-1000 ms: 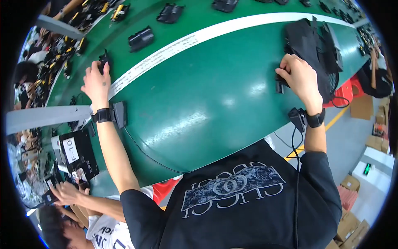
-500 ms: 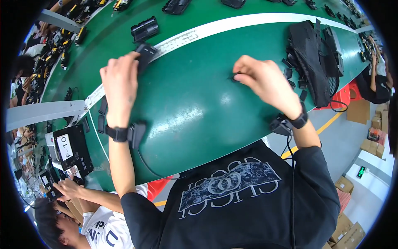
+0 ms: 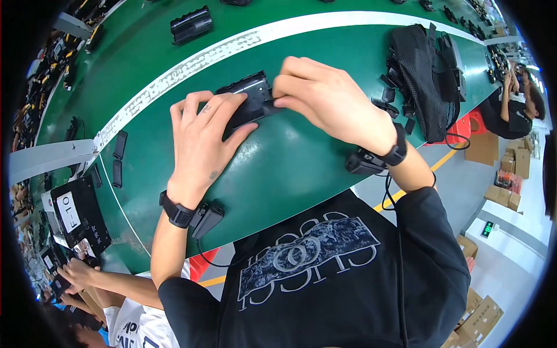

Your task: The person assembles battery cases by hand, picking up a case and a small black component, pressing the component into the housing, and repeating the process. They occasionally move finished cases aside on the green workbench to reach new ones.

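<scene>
My left hand is closed around a black plastic housing and holds it just above the green table. The thumb lies along the housing's near side and the fingers grip its far side. At the housing's right end, my right hand pinches a small black part, mostly hidden by the fingertips, against the housing. I cannot tell whether the part is seated in it. Each wrist wears a black strap with a small black device, and cables run from these.
On the right of the green table lies a black mesh bag beside several small black pieces. Another housing stands beyond the white strip. A grey post and a person's arm are at left.
My left hand has brought the housing from the white strip toward the middle, nearer to me. My right hand has moved left with the small part, up to the housing's end.
</scene>
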Motion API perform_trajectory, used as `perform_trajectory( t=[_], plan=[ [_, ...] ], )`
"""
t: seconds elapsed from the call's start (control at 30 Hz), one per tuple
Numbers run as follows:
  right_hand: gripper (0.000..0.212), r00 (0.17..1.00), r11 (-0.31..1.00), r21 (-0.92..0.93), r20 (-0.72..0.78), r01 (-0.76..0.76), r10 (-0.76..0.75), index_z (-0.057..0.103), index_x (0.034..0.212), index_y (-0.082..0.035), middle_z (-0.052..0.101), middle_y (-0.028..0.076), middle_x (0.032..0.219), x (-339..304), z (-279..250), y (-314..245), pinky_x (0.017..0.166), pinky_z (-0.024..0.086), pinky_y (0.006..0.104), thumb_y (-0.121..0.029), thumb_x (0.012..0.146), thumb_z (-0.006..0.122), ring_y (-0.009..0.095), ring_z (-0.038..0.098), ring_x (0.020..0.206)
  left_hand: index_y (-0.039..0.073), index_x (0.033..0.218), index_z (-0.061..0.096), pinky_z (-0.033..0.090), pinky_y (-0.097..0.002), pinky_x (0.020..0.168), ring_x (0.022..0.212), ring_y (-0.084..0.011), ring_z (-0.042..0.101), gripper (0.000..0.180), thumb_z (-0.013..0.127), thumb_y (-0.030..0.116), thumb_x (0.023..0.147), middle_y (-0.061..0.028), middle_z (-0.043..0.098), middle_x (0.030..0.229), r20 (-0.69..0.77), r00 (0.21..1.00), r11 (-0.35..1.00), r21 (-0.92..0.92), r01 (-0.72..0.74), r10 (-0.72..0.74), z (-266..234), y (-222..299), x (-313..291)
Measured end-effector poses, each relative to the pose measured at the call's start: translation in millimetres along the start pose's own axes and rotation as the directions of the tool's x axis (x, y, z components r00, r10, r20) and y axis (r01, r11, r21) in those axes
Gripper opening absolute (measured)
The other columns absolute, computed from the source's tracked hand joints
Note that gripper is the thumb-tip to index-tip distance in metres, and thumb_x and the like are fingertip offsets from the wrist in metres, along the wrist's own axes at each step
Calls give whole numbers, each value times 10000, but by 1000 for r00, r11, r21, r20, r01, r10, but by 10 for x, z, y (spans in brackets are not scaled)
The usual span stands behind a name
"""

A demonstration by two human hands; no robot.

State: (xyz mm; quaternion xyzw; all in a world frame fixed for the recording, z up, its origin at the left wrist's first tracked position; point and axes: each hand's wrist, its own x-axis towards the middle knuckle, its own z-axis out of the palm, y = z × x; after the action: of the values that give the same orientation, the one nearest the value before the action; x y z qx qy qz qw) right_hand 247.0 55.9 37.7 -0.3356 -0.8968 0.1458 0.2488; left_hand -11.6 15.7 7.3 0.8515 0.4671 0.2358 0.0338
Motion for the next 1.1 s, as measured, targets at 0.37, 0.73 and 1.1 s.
perform_trajectory(
  t=[0.37, 0.73, 1.1],
  plan=[
    [129, 991, 962, -252, 109, 100, -75, 664, 936, -52, 607, 59, 972, 158, 240, 48, 767, 579, 395, -90, 872, 769, 262, 650, 944, 143, 1327, 735, 397, -458, 1000, 1087, -236, 603, 506, 869, 257, 852, 25, 723, 1210, -41, 998, 994, -93, -49, 45, 126, -4, -42],
    [128, 961, 947, -270, 256, 176, -106, 678, 962, -37, 652, 82, 955, 421, 243, 128, 768, 583, 413, -73, 871, 761, 300, 702, 940, 135, 1348, 728, 424, -451, 998, 1003, -227, 599, 478, 833, 244, 895, -19, 656, 1159, -19, 984, 980, 88, -176, 179, 113, -80, -18],
    [240, 890, 856, -245, -157, -455, 428, 717, 1222, -111, 623, 102, 982, -333, -324, -45, 764, 558, 390, -176, 992, 749, 273, 689, 880, 111, 1350, 702, 525, -466, 945, 1045, -332, 675, 461, 782, 314, 944, -114, 720, 1128, -105, 993, 976, 205, 70, -49, -117, -1382, 132]
  ],
)
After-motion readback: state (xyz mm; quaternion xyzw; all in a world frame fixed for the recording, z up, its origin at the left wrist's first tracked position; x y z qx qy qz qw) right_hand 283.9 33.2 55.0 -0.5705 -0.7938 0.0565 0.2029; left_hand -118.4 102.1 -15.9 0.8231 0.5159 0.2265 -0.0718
